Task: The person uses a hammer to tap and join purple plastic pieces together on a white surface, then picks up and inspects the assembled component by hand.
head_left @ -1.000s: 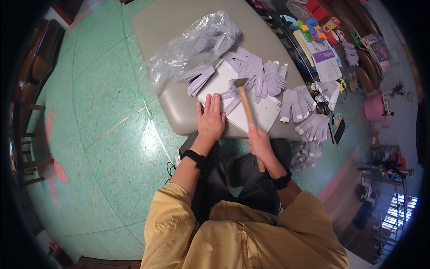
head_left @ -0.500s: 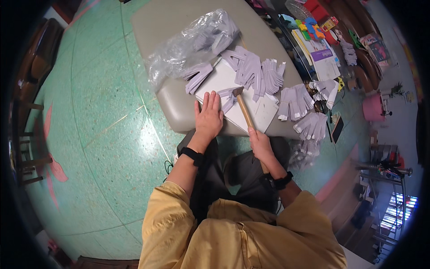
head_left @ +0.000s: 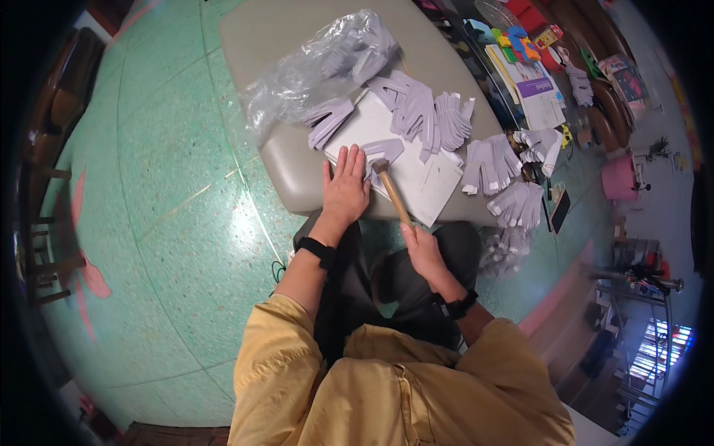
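Note:
My left hand (head_left: 345, 192) lies flat, fingers stretched out, over the near end of a V-shaped lilac piece (head_left: 390, 149). That piece rests on a white board (head_left: 433, 187), which sits at the near edge of a beige padded bench. In my right hand (head_left: 425, 253) is a hammer (head_left: 395, 196) with a wooden handle, gripped low on the handle. Its head is at the piece's nearer arm, just right of my left fingers; whether it touches cannot be told. A few similar lilac pieces (head_left: 330, 123) lie left of the board's far side.
Fanned stacks of lilac pieces (head_left: 413, 111) overlap the board's far side, with more bundles (head_left: 492, 167) to the right. A clear plastic bag (head_left: 297, 85) of pieces lies on the bench (head_left: 271, 175). Papers (head_left: 537, 93) and colourful toy blocks (head_left: 519, 46) are at far right.
The hammer head has moved left and nearer to me, from the point of the lilac V-shape to its nearer arm. My right hand shifted left and slightly nearer; my left hand stayed nearly still.

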### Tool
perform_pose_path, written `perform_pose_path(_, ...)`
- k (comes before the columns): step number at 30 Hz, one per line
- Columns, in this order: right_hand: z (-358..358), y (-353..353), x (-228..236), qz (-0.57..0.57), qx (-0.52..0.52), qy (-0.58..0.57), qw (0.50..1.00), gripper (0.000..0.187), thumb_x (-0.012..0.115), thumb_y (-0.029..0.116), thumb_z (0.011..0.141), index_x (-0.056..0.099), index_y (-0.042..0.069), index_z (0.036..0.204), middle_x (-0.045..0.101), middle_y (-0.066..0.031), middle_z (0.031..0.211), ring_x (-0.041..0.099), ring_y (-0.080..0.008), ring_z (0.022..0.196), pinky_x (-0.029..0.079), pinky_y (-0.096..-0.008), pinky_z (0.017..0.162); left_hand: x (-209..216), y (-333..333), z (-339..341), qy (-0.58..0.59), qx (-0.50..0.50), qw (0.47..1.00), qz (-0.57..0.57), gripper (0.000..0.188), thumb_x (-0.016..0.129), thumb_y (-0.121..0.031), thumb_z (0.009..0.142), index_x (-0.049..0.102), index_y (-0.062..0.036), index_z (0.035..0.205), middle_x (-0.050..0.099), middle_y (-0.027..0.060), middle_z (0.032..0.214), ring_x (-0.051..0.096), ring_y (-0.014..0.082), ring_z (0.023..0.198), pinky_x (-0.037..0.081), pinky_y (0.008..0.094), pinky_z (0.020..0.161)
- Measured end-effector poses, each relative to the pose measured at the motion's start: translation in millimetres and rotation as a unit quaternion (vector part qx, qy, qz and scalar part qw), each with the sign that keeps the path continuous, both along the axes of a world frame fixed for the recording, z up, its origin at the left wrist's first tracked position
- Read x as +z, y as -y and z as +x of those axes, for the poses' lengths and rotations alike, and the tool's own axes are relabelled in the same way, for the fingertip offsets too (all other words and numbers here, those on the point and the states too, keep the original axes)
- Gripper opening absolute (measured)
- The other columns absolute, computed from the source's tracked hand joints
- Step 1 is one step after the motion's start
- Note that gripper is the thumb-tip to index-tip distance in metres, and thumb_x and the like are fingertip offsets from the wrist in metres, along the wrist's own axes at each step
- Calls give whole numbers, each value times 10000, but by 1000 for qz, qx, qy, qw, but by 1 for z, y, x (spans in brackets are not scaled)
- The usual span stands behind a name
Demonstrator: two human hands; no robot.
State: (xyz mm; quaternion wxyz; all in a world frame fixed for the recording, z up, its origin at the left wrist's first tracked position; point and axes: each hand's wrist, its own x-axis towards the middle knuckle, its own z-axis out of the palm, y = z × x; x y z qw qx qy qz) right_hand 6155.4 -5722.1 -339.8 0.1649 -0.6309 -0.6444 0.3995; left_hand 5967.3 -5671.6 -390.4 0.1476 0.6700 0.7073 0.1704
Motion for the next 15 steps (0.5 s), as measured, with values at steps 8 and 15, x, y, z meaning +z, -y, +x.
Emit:
perform_pose_path(8, 4, -32, -7, -85, -100, -108, 986, 421, 446, 364, 932, 517, 10, 716, 448, -27, 520, 454, -114, 485, 374, -288, 468, 3, -2, 1, 5, 4, 1000, 10, 598, 491, -252, 851, 282, -86, 1387, 237, 46, 1467, 173, 219, 1369, 127, 512, 1088)
perform_pose_path(15, -10, -35, -14, 73, -64, -127, 987, 415, 440, 416, 930, 441, 94, 667, 363, 28, 505, 314, -70, 363, 251, -245, 334, 6, -1, 1, 10, 1, 1000, 1, 631, 503, -260, 846, 253, -90, 1399, 233, 47, 1467, 169, 221, 1369, 128, 514, 1087)
